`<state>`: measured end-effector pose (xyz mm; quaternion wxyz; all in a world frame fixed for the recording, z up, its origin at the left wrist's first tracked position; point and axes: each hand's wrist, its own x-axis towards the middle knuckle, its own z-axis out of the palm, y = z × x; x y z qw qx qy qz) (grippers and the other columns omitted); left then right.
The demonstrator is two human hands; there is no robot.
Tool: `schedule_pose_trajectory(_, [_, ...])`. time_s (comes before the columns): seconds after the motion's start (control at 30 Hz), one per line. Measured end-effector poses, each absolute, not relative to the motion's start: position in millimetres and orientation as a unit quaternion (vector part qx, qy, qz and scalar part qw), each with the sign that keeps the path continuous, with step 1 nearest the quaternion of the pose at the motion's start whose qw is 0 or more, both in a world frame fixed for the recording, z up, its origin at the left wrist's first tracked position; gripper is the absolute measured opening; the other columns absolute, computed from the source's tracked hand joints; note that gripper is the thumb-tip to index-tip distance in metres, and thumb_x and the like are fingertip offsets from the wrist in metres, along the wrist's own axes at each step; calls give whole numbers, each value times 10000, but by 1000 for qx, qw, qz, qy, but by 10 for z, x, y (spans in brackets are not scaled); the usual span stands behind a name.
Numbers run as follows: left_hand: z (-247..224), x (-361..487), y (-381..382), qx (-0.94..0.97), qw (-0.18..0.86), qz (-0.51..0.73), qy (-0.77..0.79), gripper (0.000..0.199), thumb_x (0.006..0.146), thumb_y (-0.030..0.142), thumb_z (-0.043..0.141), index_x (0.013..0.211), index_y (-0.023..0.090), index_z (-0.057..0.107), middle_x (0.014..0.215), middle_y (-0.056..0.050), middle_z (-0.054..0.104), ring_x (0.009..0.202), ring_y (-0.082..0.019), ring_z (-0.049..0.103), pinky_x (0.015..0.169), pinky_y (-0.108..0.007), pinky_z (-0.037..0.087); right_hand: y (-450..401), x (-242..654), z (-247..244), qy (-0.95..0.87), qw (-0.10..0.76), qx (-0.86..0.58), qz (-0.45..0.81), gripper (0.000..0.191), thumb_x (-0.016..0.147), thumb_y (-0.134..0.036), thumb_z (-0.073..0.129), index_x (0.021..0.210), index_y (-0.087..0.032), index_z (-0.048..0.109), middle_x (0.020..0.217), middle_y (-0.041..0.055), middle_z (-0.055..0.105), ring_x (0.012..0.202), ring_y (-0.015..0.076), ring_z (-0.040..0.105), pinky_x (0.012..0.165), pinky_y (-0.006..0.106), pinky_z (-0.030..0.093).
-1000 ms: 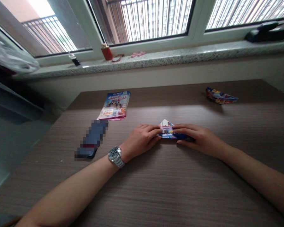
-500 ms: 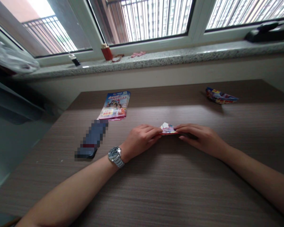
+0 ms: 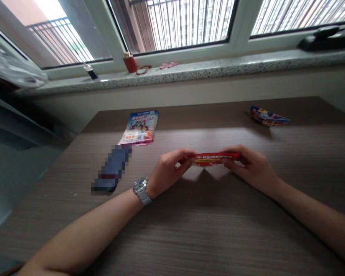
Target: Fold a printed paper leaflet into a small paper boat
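Between my two hands, just above the table, is a folded paper flyer (image 3: 209,159), its red side with white print facing me. My left hand (image 3: 172,166) pinches its left end between thumb and fingers. At the right end, my right hand (image 3: 248,165) grips it in the same way, thumb below and fingers on top. A shadow of the flyer falls on the brown table (image 3: 207,222) beneath. The far side of the folded flyer is hidden from me.
A stack of printed flyers (image 3: 140,128) lies at the back left, with a pixelated dark phone-like object (image 3: 112,168) before it. A folded paper boat (image 3: 267,117) sits at the back right. On the windowsill (image 3: 201,74) stands a small red object (image 3: 130,63).
The flyer has been lifted off the table and turned, so its red side shows instead of the white pointed part. My right hand has shifted slightly; both hands now pinch the ends.
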<state>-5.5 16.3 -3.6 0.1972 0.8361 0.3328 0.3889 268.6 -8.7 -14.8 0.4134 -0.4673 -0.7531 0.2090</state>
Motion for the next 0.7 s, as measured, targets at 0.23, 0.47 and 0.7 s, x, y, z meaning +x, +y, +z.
schedule_pose_trajectory(0.23, [-54,-29,190,789,302,391,366,237,953,332,627,1132,178,639,869,-24,721,673,-85,663,587,-157,545,-42,2658,-114,-670,437,-485,353,169,873,-400,681,934,-248,640,717,5,721,587,184,700,530,302,614])
schedule_pose_trajectory(0.47, [-151,-61,254,802,336,332,365,192,947,290,619,1097,173,649,884,-20,723,657,-79,642,589,-161,539,4,2686,-202,-670,415,-491,372,168,884,-397,670,950,-246,642,773,22,749,640,210,723,562,339,637])
schedule_pose_trajectory(0.7, [-187,-76,285,807,352,332,338,211,976,273,577,1150,173,645,958,-42,725,775,-104,680,683,-195,575,12,2711,-276,-696,408,-464,366,169,927,-366,625,1063,-266,627,823,12,745,661,199,723,591,337,637])
